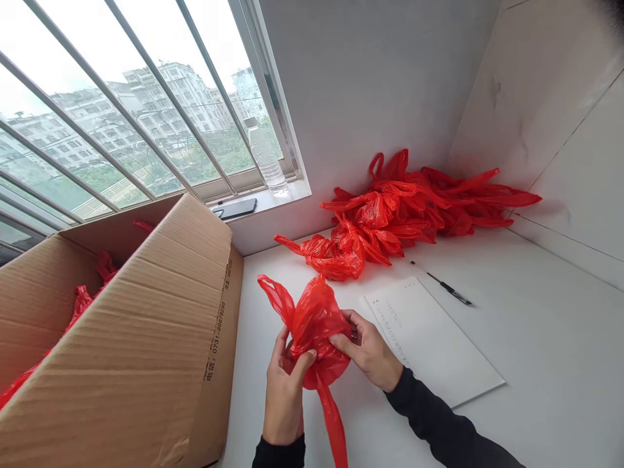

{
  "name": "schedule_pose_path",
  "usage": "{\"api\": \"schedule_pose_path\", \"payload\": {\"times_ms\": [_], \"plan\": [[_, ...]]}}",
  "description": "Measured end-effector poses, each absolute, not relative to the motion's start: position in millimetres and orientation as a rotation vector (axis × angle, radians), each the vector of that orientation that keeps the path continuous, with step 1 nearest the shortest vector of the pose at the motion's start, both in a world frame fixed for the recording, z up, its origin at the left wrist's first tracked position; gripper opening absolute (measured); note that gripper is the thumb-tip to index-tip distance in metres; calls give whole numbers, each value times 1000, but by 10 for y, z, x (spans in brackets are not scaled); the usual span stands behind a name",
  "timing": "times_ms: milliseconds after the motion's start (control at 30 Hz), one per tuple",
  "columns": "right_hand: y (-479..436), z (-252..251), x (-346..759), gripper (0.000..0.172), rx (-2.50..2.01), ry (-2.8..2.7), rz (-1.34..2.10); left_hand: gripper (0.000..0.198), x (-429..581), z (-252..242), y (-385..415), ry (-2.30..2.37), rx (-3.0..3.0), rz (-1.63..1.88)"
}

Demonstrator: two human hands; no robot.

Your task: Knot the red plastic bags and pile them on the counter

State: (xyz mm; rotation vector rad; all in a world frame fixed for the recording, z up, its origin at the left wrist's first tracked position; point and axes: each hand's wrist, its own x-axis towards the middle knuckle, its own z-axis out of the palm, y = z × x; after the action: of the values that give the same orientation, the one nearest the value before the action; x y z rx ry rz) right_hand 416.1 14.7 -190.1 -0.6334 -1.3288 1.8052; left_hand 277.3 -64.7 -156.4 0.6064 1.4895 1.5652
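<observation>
Between my two hands is a crumpled red plastic bag [319, 318], held above the white tabletop. One handle loop sticks up to the left and another long strip hangs down toward me. My left hand [288, 383] grips the bag's lower left side, thumb on top. On the right side, my right hand [368, 348] pinches the plastic between thumb and fingers. Whether anything is inside the bag cannot be made out. Just beyond my hands lies a heap of red plastic bags [375, 214], several of them knotted, against the wall.
At left stands an open cardboard box [146, 312] with red bags inside. A paper pad [433, 338] and a black pen [448, 288] lie to the right. A clear plastic bottle [267, 156] and a phone [236, 208] rest on the windowsill by the barred window.
</observation>
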Motion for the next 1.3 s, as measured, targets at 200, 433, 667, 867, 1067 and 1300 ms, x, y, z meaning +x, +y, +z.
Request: {"api": "schedule_pose_path", "payload": {"times_ms": [200, 433, 667, 867, 1067, 1300], "plan": [[150, -1876, 4189, 29, -708, -1335, 1696, 47, 2838, -1520, -629, 1463, 724, 1472], [100, -1828, 4211, 38, -684, -1399, 1660, 42, 2763, -1653, -571, 1411, 497, 1702], [140, -1879, 4198, 40, -634, -1432, 1760, 33, 2782, -1589, -568, 1196, 248, 1609], [145, -1908, 4183, 25, -722, -1392, 1697, 36, 2856, -1579, -577, 1208, 335, 1580], [127, -1865, 4197, 29, -682, -1340, 1726, 35, 2783, -1625, -578, 1191, 282, 1611], [124, -1841, 4191, 41, -723, -1363, 1728, 46, 2852, -1557, -646, 1117, 333, 1605]]}}
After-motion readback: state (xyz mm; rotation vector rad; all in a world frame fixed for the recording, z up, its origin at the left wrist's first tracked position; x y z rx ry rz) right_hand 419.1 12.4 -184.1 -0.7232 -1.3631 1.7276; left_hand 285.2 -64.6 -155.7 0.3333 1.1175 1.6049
